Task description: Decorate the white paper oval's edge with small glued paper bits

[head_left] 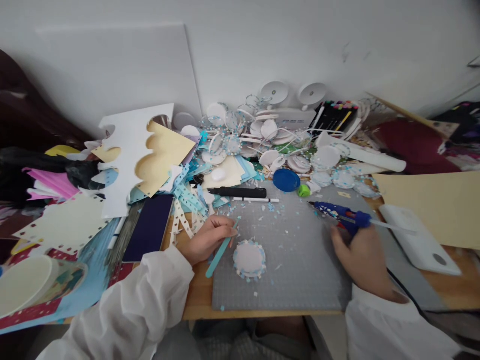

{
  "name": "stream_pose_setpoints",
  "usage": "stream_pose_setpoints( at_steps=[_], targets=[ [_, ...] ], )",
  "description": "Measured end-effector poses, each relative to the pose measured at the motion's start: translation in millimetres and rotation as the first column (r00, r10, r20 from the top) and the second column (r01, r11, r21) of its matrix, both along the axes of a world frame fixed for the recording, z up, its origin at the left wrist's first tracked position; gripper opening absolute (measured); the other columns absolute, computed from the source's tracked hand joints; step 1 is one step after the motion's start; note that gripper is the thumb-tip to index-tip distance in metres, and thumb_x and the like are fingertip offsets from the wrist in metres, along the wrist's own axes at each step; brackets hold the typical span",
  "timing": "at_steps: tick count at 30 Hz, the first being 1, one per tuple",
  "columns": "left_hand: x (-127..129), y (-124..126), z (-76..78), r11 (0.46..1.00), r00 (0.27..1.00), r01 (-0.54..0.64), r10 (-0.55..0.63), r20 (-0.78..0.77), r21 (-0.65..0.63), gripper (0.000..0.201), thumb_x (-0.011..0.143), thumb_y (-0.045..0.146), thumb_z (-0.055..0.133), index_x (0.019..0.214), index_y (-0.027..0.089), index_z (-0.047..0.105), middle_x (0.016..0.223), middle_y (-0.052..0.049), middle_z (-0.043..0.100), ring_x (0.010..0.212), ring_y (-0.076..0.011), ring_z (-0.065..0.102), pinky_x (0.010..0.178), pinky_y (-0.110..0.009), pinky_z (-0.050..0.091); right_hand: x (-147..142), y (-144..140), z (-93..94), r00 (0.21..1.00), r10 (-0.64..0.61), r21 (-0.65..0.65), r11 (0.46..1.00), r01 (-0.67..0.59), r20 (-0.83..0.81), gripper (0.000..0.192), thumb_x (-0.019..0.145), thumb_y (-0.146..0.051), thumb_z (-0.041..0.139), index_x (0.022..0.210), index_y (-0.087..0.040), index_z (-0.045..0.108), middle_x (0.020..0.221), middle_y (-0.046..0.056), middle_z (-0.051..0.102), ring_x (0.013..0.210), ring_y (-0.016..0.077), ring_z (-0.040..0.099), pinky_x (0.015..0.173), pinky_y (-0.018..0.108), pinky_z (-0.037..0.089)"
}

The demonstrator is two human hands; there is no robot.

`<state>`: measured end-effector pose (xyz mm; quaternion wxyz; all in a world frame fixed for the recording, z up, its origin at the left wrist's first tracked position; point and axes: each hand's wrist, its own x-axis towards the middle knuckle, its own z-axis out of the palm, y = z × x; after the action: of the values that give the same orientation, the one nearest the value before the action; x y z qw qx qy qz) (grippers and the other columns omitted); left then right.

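Note:
Pinched in the fingers of my left hand (pixel 210 237) is a flat turquoise stick (pixel 219 256), slanting down toward the mat's left edge. Just right of it, a round white disc (pixel 249 258) lies on the grey cutting mat (pixel 296 270), its rim ringed with small blue and white paper bits. My right hand (pixel 365 257) grips a blue hot glue gun (pixel 343 216) by its handle, the nozzle pointing left over the mat. A clear glue stick (pixel 393 227) juts from the gun's back end. Part of the gun's handle is hidden by my fingers.
A black marker (pixel 238 192), a blue round lid (pixel 286 180) and a small green object (pixel 304 190) lie along the mat's far side. Behind them is a heap of white discs and wires. Cut paper (pixel 161 155) piles up left; a white device (pixel 420 240) lies right.

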<state>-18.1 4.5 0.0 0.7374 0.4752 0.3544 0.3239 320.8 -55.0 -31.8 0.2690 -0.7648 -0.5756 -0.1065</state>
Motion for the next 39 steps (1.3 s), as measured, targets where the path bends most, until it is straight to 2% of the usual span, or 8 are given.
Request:
stream_pose_setpoints(
  at_steps=[3,6,10,12,15,19,29,39],
  targets=[
    [0.1,-0.8,1.5,1.0,1.0,0.001,-0.001,-0.015,-0.006,0.03,0.065,0.026,0.064,0.042,0.016,0.048,0.042,0.003,0.045,0.042,-0.008,0.038,0.042,-0.022,0.025,-11.8,8.0,19.8,0.984,-0.142,-0.023,0.99,0.14,-0.104,0.063,0.068,-0.056,0.062,0.11,-0.01,0.054,0.093,0.02,0.062,0.086,0.0367,0.061,0.067,0.046,0.048],
    [-0.9,-0.9,2.3,0.999,0.998,0.023,-0.022,-0.053,0.031,0.03,0.066,0.028,0.064,0.042,0.015,0.05,0.043,0.002,0.044,0.043,-0.0083,0.038,0.043,-0.023,0.024,-26.3,21.7,44.8,0.946,-0.229,-0.015,0.973,0.232,-0.227,0.065,0.058,-0.053,0.072,0.106,-0.014,0.056,0.084,0.015,0.064,0.076,0.0339,0.061,0.064,0.045,0.047],
    [-4.0,0.7,-0.9,0.985,0.992,0.098,-0.086,-0.092,0.143,0.03,0.07,0.028,0.063,0.044,0.014,0.056,0.046,0.001,0.046,0.047,-0.0091,0.04,0.046,-0.024,0.026,-57.7,41.0,59.5,0.916,-0.031,0.172,0.979,0.108,-0.4,0.041,0.056,-0.048,0.073,0.081,-0.02,0.056,0.065,0.004,0.061,0.058,0.0226,0.058,0.057,0.037,0.048],
    [-5.5,1.3,-2.6,0.974,0.985,0.146,-0.128,-0.112,0.172,0.032,0.072,0.029,0.063,0.045,0.014,0.056,0.048,0.0,0.048,0.048,-0.0095,0.042,0.047,-0.023,0.028,-76.4,46.6,54.7,0.886,0.11,0.223,0.975,-0.008,-0.45,0.034,0.057,-0.045,0.071,0.073,-0.021,0.053,0.058,0.001,0.059,0.051,0.0185,0.055,0.051,0.033,0.046],
    [-6.9,1.2,-2.6,0.965,0.975,0.196,-0.173,-0.138,0.173,0.034,0.072,0.03,0.064,0.044,0.015,0.051,0.049,0.0,0.048,0.047,-0.0093,0.041,0.046,-0.023,0.028,-98.3,47.2,39.3,0.847,0.239,0.212,0.965,-0.154,-0.474,0.023,0.059,-0.037,0.066,0.065,-0.023,0.048,0.049,-0.003,0.054,0.043,0.015,0.05,0.042,0.028,0.041],
    [-6.3,0.2,1.5,0.967,0.974,0.201,-0.179,-0.142,0.158,0.037,0.069,0.028,0.064,0.041,0.016,0.043,0.047,0.001,0.044,0.045,-0.0087,0.039,0.045,-0.024,0.025,-103.5,41.2,22.9,0.841,0.354,0.196,0.934,-0.297,-0.41,0.016,0.061,-0.033,0.061,0.065,-0.022,0.05,0.048,-0.004,0.054,0.042,0.0144,0.05,0.043,0.027,0.042],
    [-2.9,0.4,6.8,0.97,0.977,0.188,-0.169,-0.131,0.155,0.037,0.067,0.026,0.064,0.038,0.016,0.043,0.044,0.002,0.042,0.045,-0.0088,0.035,0.045,-0.025,0.023,-97.3,37.7,18.9,0.903,0.311,0.129,0.95,-0.284,-0.298,0.016,0.063,-0.036,0.057,0.063,-0.024,0.046,0.045,-0.005,0.048,0.041,0.0152,0.048,0.043,0.028,0.039],
    [-3.9,0.4,6.4,0.968,0.97,0.209,-0.187,-0.154,0.142,0.036,0.067,0.028,0.063,0.039,0.016,0.043,0.044,0.002,0.039,0.046,-0.0087,0.032,0.046,-0.026,0.02,-98.1,37.8,18.6,0.9,0.359,0.146,0.932,-0.332,-0.246,0.015,0.065,-0.033,0.055,0.063,-0.025,0.043,0.047,-0.004,0.047,0.042,0.015,0.047,0.044,0.028,0.037]
  ],
)
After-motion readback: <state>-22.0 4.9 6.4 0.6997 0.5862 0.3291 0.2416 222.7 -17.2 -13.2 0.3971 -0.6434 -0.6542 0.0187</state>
